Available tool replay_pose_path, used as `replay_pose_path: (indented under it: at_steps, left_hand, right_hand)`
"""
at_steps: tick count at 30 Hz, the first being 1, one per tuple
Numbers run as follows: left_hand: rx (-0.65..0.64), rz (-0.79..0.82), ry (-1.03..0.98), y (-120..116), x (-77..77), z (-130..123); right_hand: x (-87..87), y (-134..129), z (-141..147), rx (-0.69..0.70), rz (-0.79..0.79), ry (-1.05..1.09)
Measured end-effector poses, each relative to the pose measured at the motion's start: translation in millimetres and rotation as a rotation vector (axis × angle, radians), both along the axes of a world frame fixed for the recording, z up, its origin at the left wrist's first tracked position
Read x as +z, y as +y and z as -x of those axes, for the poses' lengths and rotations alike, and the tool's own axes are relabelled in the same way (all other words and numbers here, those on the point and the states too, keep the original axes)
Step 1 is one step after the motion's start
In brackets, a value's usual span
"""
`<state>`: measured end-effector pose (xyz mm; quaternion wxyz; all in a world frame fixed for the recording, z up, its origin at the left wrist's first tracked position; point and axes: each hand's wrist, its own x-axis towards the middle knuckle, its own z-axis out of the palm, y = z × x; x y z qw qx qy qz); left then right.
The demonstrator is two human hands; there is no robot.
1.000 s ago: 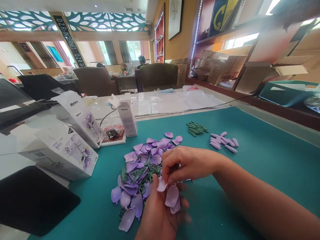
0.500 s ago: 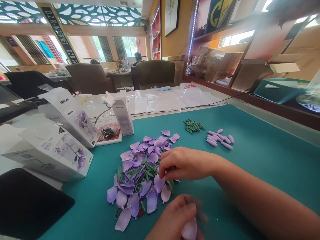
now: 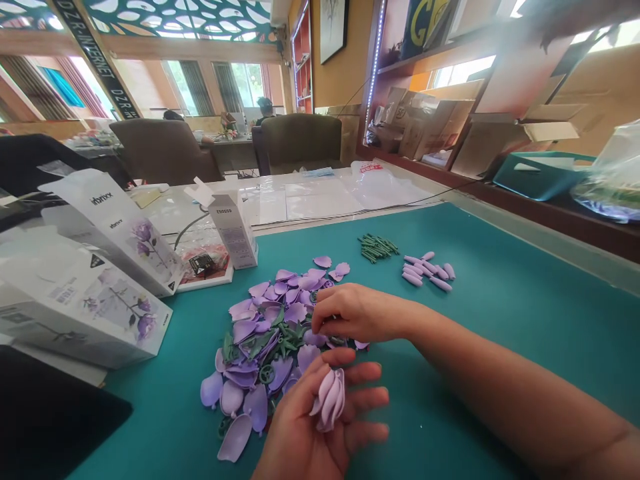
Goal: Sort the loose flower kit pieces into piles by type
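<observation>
My left hand (image 3: 320, 417) is turned palm up at the front, its fingers spread, with several nested pale purple plastic petals (image 3: 331, 401) held against the palm. Beyond it, my right hand (image 3: 345, 312) reaches over the right side of a mixed pile of purple petals (image 3: 257, 407) and green pieces (image 3: 285, 339). Its thumb and fingers are curled together, and whatever is between the tips I cannot make out. My left hand covers the near right part of the pile.
Green stems (image 3: 377, 247) and slim purple pieces (image 3: 427, 270) lie in separate heaps on the teal mat (image 3: 525, 267). White cartons with flower pictures (image 3: 120, 313) stand at left, near a black object (image 3: 55, 413). A smaller open box (image 3: 234, 230) stands behind the pile.
My left hand has risen and opened its fingers, bringing the stacked petals into plain view. My right hand stays over the pile. The whole view has shifted slightly.
</observation>
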<state>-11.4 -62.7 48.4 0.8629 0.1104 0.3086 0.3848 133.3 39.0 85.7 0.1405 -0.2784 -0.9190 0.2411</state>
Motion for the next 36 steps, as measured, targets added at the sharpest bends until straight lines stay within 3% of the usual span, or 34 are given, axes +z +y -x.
replay_pose_path:
  at_steps: [2, 4, 6, 9, 12, 19, 25, 29, 36]
  left_hand:
    - [0.009, -0.051, -0.014, 0, -4.4, 0]
    - [-0.06, -0.159, -0.017, -1, -10.7, -1]
    - [-0.24, -0.246, 0.032, -3, -17.2, -4]
    - [-0.53, -0.248, 0.133, -6, -23.2, -8]
    - [-0.643, -0.224, 0.202, -7, -24.0, -9]
    - [-0.672, -0.25, 0.284, -4, -9.4, -6]
    - [-0.706, -0.23, 0.304, 0, 6.3, -6]
    - [-0.711, -0.242, 0.302, -1, 0.9, -4]
    - [-0.641, -0.268, 0.184, -5, -24.5, -5]
  right_hand:
    - [1.3, 0, -2, -0.02, -0.006, 0.029]
    - [1.1, 0, -2, -0.027, -0.011, 0.033]
    - [-1.3, -2, 0, 0.004, -0.007, 0.003]
    - [-6.7, -9, 7, 0.106, -0.014, -0.097]
    - [-10.7, -20, 13, 0.204, -0.095, -0.223]
    - [-20.6, -38, 22, 0.243, -0.308, -0.365]
    - [-27.1, -42, 28, 0.232, -0.318, -0.377]
    - [-28.0, -40, 29, 0.227, -0.331, -0.379]
    - [-20.8, -31, 22, 0.158, -0.304, -0.351]
